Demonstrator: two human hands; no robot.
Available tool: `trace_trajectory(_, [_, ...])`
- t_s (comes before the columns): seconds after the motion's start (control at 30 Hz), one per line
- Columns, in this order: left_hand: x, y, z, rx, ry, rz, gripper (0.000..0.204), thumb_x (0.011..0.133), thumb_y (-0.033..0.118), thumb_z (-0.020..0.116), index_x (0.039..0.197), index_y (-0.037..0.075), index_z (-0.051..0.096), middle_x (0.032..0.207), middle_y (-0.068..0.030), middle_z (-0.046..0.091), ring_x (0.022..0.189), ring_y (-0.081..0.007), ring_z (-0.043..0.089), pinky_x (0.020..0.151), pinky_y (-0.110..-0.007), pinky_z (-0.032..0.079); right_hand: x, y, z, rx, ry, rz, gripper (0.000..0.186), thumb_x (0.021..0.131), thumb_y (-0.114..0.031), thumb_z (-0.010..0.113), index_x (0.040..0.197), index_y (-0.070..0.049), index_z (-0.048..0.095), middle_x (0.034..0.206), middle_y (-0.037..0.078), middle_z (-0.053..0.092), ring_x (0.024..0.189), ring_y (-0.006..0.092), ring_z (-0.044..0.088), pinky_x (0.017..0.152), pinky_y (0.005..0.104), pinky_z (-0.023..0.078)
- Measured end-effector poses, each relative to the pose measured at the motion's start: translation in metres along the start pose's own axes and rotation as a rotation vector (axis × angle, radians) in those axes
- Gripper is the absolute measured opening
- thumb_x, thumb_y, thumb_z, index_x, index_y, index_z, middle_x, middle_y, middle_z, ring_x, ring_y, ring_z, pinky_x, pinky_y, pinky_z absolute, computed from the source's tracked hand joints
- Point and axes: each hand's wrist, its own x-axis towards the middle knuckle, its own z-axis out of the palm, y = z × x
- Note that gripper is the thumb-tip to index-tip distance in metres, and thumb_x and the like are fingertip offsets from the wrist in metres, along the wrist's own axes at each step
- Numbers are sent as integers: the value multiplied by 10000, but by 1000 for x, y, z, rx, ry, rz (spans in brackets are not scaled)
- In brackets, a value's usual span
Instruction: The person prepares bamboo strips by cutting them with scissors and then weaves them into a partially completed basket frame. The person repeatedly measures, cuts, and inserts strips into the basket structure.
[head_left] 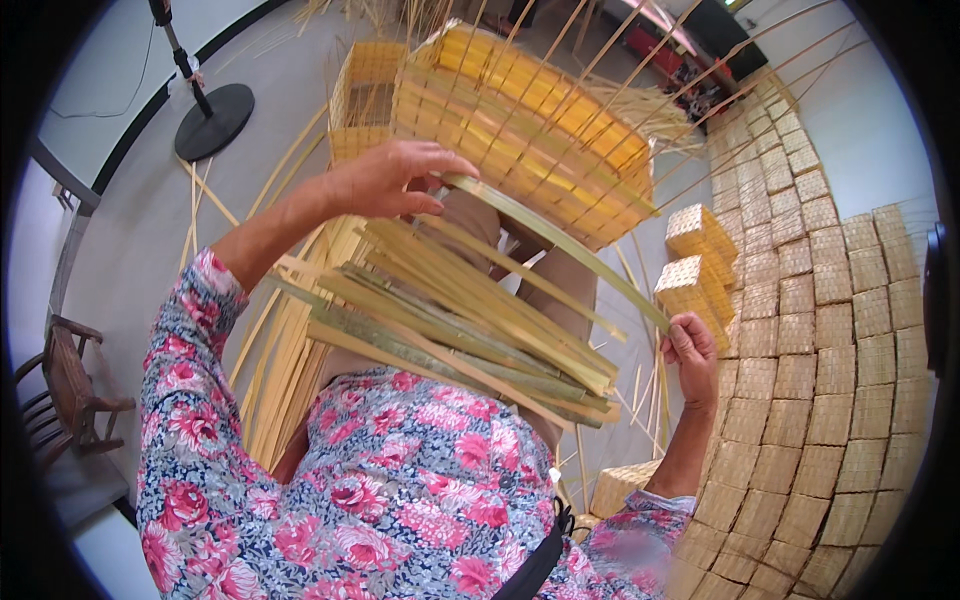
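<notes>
A long, pale green bamboo strip [600, 266] bows between my two hands above my lap. My left hand [400, 180] has its fingers at the strip's upper left end, the index finger lying over it. At the lower right end, my right hand [692, 348] pinches the strip between thumb and fingers. Below it, a loose pile of bamboo strips [480, 335], some green and some yellowish, lies across my lap. Just beyond my knees stands a partly woven yellow basket [520, 130], with long unwoven stakes sticking up from its walls.
Longer strips [275, 395] hang down at my left. A smaller woven basket [362, 90] stands behind my left hand. Woven boxes [695, 285] stand at the right, beside many rows of finished ones [800, 380]. A round black stand base [215, 122] and a wooden chair [75, 385] are at the left.
</notes>
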Motion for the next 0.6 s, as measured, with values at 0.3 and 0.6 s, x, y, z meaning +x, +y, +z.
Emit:
trace_trajectory(0.3, [-12,7,-38,-70,200,10,214,990,186,593,908,-3,649,679,-48,647,556,-103,638,511,-241,501,4,-3,9,118,-118,48,143,999,-159,565,1039,-42,638,743,10,607,608,58,484,544,202,381])
trace_trajectory(0.6, [-3,-1,-73,-359,175,-132,208,985,174,612,860,11,645,642,-22,651,561,-64,630,526,-206,510,13,-12,28,-419,-73,-166,148,982,-54,537,1035,23,652,778,66,693,598,84,603,563,243,510])
